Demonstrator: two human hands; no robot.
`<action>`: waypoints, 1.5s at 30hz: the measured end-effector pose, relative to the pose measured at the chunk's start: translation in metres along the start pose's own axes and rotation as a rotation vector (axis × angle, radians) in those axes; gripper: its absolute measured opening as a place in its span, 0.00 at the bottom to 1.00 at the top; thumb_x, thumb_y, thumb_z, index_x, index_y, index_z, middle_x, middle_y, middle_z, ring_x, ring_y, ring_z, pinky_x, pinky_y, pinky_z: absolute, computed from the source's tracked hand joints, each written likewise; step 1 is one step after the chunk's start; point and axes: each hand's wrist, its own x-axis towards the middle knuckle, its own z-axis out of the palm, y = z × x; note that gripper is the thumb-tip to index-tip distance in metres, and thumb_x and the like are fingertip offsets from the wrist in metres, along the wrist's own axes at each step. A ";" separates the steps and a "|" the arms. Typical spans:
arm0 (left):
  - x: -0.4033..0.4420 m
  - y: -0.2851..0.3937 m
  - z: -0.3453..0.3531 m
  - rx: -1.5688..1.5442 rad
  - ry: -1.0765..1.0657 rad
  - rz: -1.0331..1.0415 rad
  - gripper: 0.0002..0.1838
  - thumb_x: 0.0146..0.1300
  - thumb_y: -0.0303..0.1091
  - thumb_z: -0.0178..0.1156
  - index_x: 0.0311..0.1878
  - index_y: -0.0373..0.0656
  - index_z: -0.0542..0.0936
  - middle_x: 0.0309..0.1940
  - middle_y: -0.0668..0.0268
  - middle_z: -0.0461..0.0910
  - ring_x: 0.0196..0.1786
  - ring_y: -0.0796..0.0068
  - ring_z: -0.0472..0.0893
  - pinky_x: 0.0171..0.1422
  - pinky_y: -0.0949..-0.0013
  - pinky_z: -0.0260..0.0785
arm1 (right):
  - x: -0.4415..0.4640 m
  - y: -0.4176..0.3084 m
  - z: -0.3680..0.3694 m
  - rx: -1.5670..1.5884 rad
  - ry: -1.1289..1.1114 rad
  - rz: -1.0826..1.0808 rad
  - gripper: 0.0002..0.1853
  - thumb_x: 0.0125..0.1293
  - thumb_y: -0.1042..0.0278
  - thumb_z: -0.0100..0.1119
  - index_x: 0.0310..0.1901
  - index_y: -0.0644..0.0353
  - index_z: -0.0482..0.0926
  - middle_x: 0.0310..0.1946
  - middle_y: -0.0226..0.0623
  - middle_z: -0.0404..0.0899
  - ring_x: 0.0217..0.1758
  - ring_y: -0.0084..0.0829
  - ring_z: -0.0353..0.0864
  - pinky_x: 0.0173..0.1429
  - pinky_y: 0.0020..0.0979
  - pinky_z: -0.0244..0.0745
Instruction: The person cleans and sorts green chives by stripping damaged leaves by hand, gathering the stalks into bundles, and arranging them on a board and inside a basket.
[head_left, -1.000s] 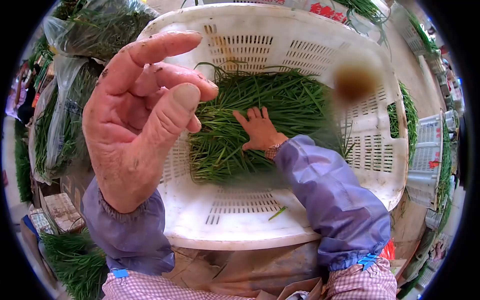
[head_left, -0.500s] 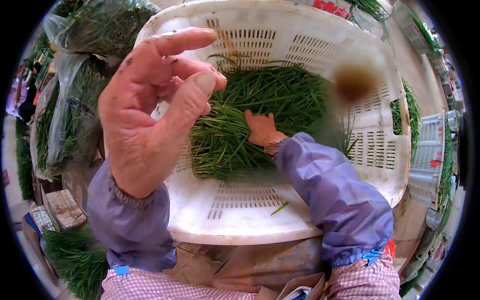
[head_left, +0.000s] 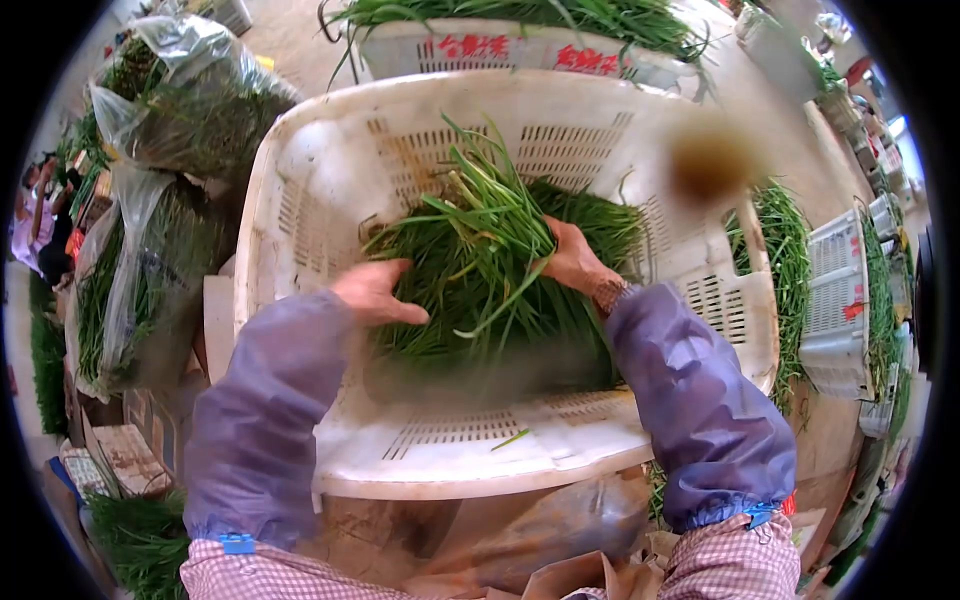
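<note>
A white slatted plastic basket (head_left: pixel 480 478) stands in front of me with a heap of long green Chinese chives (head_left: pixel 420 235) inside. My right hand (head_left: pixel 577 258) grips a loose bunch of chives (head_left: pixel 495 215), lifted above the heap with its ends splayed upward. At the heap's left side, my left hand (head_left: pixel 378 292) has thumb and fingers apart and holds nothing. The lower part of the heap is blurred.
Another white crate (head_left: pixel 400 48) of greens stands behind the basket. Clear plastic bags (head_left: pixel 130 230) of greens lie to the left. More crates (head_left: pixel 838 300) line the right side. A brown smudge (head_left: pixel 710 165) blurs the upper right.
My left hand has come down from close to the camera to the heap's left side. My right hand has raised a bunch of chives. The view has shifted, showing more of the crate behind.
</note>
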 end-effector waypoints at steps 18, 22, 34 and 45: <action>0.105 0.109 0.042 -1.191 0.046 0.320 0.36 0.50 0.38 0.66 0.64 0.40 0.68 0.55 0.65 0.74 0.54 0.70 0.73 0.61 0.63 0.64 | -0.066 -0.080 -0.064 -0.881 -0.348 0.296 0.31 0.47 0.53 0.63 0.52 0.62 0.74 0.44 0.50 0.79 0.54 0.44 0.77 0.57 0.39 0.71; 0.131 0.100 0.065 -1.232 0.076 0.515 0.36 0.52 0.32 0.65 0.65 0.40 0.65 0.55 0.66 0.73 0.55 0.72 0.73 0.59 0.64 0.67 | -0.047 -0.024 -0.100 0.045 -0.136 0.098 0.54 0.49 0.59 0.69 0.72 0.63 0.43 0.67 0.52 0.56 0.70 0.42 0.57 0.71 0.37 0.55; 0.129 0.144 0.098 -1.087 0.300 0.580 0.37 0.59 0.31 0.62 0.69 0.43 0.53 0.60 0.63 0.65 0.65 0.68 0.64 0.69 0.65 0.55 | -0.037 -0.034 -0.020 0.249 0.260 -0.031 0.47 0.45 0.67 0.75 0.64 0.62 0.56 0.56 0.40 0.67 0.62 0.32 0.65 0.65 0.33 0.64; 0.112 0.139 0.082 -1.122 -0.113 0.375 0.62 0.43 0.43 0.74 0.73 0.36 0.41 0.73 0.52 0.45 0.75 0.59 0.48 0.76 0.62 0.41 | -0.029 -0.002 -0.028 0.565 0.523 0.037 0.12 0.54 0.75 0.67 0.41 0.64 0.80 0.35 0.32 0.82 0.36 0.23 0.80 0.42 0.28 0.76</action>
